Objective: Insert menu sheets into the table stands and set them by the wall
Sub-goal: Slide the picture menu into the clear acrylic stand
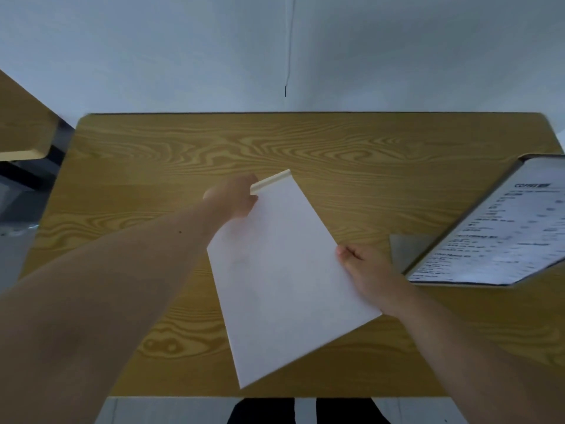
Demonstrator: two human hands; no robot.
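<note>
A white sheet in a table stand (284, 276) is held tilted above the middle of the wooden table (214, 148), its blank back towards me. The stand's pale wooden base strip (270, 180) runs along the far end. My left hand (235, 197) grips the far left corner at that strip. My right hand (367, 270) pinches the sheet's right edge. A printed menu sheet (501, 231) in a second holder lies tilted at the table's right side.
A white wall (275, 50) runs along the table's far edge. A grey card (406, 249) lies beside the printed menu. Another wooden table corner (24, 127) juts in at the left. The floor shows below the near edge.
</note>
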